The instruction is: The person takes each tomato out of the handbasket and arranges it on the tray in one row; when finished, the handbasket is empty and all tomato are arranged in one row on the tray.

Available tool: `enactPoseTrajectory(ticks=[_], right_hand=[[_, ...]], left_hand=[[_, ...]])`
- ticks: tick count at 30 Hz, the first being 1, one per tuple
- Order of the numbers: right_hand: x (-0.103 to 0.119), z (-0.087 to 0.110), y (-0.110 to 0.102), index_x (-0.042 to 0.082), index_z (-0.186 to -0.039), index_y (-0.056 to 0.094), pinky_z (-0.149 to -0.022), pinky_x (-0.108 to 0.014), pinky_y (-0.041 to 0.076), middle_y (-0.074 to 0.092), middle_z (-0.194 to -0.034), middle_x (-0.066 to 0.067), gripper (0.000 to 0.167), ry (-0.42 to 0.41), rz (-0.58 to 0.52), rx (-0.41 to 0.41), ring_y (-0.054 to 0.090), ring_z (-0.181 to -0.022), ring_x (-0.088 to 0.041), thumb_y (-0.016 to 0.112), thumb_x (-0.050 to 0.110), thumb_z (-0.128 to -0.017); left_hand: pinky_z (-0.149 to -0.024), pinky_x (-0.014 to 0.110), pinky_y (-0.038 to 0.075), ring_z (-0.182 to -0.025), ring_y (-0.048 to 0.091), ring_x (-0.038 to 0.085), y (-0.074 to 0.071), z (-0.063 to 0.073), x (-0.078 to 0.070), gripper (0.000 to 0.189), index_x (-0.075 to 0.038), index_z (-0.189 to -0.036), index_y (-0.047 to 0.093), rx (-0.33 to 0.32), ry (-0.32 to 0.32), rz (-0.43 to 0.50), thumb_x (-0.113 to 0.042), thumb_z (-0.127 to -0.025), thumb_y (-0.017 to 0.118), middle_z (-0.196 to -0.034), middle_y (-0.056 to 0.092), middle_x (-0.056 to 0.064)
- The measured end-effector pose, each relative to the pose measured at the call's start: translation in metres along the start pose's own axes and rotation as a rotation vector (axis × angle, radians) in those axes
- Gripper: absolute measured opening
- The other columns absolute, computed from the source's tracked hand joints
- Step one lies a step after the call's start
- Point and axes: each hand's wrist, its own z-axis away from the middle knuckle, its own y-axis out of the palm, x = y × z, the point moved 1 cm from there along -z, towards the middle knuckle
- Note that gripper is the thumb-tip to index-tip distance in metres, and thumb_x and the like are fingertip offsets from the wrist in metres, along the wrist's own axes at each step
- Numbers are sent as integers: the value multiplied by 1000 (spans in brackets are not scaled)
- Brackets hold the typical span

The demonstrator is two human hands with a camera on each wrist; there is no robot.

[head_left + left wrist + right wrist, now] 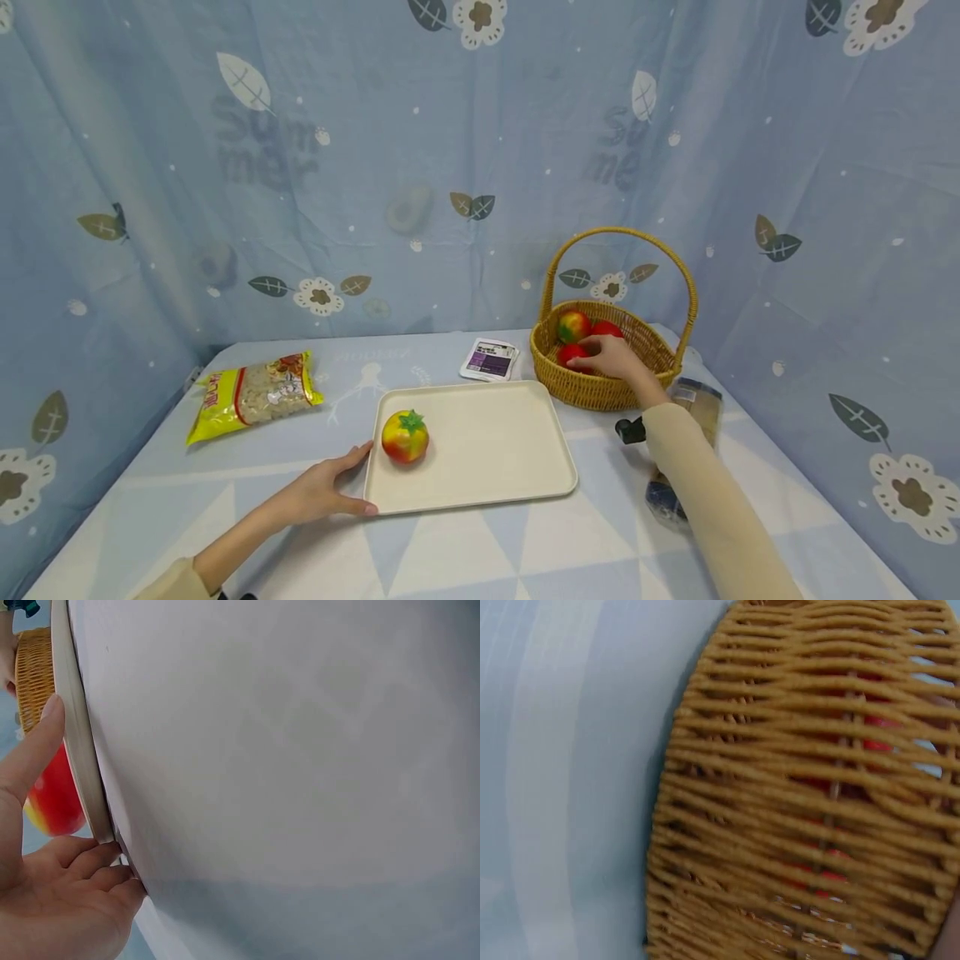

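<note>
My left hand [318, 493] rests at the near left corner of a cream tray [487, 446]. Its thumb touches the front corner and its fingertips lie against the left rim. On the tray's left side sits a red-and-yellow tomato [405, 437] with green leaves on top. Inside the wicker basket [588, 392], my right hand [611, 357] holds a round red fruit [572, 356] between thumb and fingers. Beside it are another red fruit [607, 328] and a red-and-yellow tomato [573, 326]. Through the weave in the right wrist view, red patches show; most of that hand is hidden.
The basket's tall handle [618, 231] arches above my right hand. A yellow-ended food bag [258, 396] lies at the table's left. White-and-purple cards [490, 360] lie behind the tray. Under my right forearm is a brownish packet [697, 404], with a dark object [630, 430] beside it.
</note>
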Motion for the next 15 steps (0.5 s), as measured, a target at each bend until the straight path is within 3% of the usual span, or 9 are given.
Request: enactPoseTrajectory(ticks=[6,15], right_hand=[[-7,4,-8,0,-136,54,-103,-57,38,54,-133,-25,69,8,44,50,47,-123,-43,72,43,-85],[-23,13,-20,0,-136,54,-100,-58,39,53,-134,-25,70,5,53,102,46,-124,-44,72,45,-85]], left_hand=[[-108,65,20,-137,22,51,-1,0,-1,104,-3,-151,30,-1,8,2,-40,-71,85,-149,25,31],[-108,65,20,-137,22,51,0,1,1,103,-3,-151,30,-5,15,7,-39,-71,85,-149,26,31]])
